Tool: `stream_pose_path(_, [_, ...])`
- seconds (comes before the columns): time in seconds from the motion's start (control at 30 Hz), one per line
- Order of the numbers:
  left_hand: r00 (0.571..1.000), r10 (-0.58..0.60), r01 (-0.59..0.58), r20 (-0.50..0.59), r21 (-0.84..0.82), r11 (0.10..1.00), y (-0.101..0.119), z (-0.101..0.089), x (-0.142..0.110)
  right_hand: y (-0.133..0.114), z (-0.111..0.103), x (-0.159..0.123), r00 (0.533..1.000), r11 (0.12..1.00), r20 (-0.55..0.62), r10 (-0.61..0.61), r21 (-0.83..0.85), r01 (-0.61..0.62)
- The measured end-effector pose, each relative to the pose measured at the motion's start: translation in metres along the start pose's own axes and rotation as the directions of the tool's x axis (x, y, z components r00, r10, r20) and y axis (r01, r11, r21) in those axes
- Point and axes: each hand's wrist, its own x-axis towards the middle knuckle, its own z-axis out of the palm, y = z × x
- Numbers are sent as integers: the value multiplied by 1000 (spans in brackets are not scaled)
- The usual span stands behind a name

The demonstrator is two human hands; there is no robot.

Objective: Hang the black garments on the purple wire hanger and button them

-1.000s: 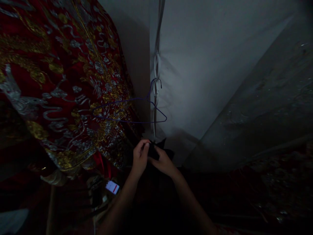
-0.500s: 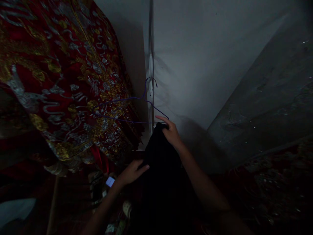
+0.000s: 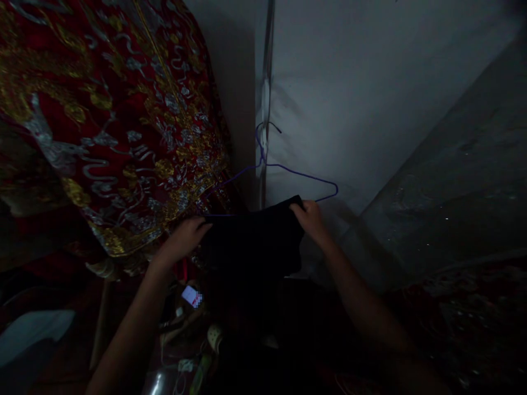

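A black garment (image 3: 253, 238) is draped over the lower bar of a thin purple wire hanger (image 3: 304, 175), which hangs by its hook from a vertical white cord (image 3: 267, 88) in the wall corner. My left hand (image 3: 185, 236) is closed on the garment's left edge by the hanger bar. At the right, my right hand (image 3: 310, 219) pinches the garment's upper right edge. The scene is very dim.
A large red cloth with gold and silver embroidery (image 3: 107, 109) hangs at the left, touching the hanger's left end. A grey wall (image 3: 362, 93) stands behind. Below lie a lit phone screen (image 3: 191, 296), cables and small items. More dark embroidered fabric (image 3: 465, 318) lies at the lower right.
The hanger has swung so its right end points right. Both hands rose and spread the black garment along the hanger bar; earlier they held it bunched lower down.
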Motion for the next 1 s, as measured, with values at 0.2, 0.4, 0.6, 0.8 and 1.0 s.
stream_pose_path(0.2, [999, -3, 2, 41, 26, 1000, 5, -23, 35, -14, -2, -6, 1000, 998, -27, 4, -66, -6])
stream_pose_path(0.4, [970, -32, -1, 242, 132, 991, 8, -39, 23, -15, 8, -7, 997, 986, -74, -11, -167, -2])
stream_pose_path(0.6, [986, 152, -162, 69, 181, 970, 43, -56, 34, -11, 18, 2, 989, 975, -147, -18, -223, -15])
stream_pose_path(0.8, [953, 300, -302, -34, -76, 950, 62, -12, 78, -7, 22, -14, 995, 992, -79, -68, -107, 60])
stream_pose_path(1.0, [936, 352, -353, -25, -94, 931, 50, 8, 102, -7, -18, -14, 916, 972, -330, -227, -142, 190])
